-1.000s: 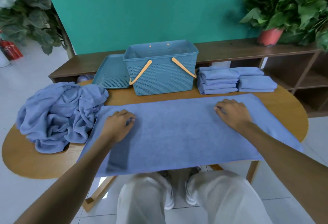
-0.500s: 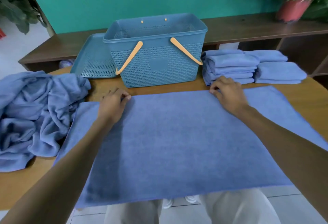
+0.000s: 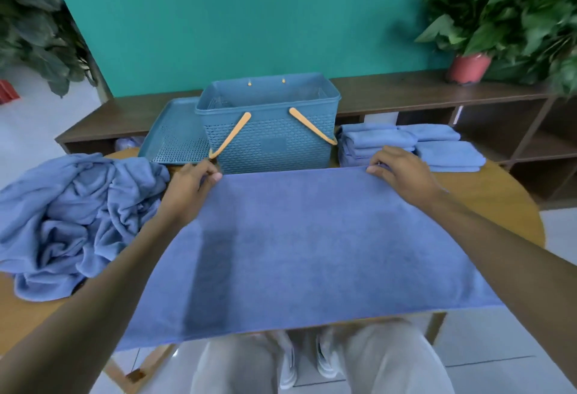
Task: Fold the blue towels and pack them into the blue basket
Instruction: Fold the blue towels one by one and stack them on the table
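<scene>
The flat blue terry towel (image 3: 306, 247) lies spread on the oval wooden table (image 3: 505, 203), its near edge hanging over. My left hand (image 3: 190, 187) and right hand (image 3: 402, 172) each pinch its far edge, just before the empty blue woven-plastic basket (image 3: 268, 137). First fold: I should draw that edge evenly toward me.

Both arms are reaching forward, well apart. The left hand (image 3: 190, 186) is curling, thumb and fingers pinching the towel (image 3: 306, 247) at its far edge. The right hand (image 3: 402, 170) is pinching that edge likewise, knuckles up.
</scene>
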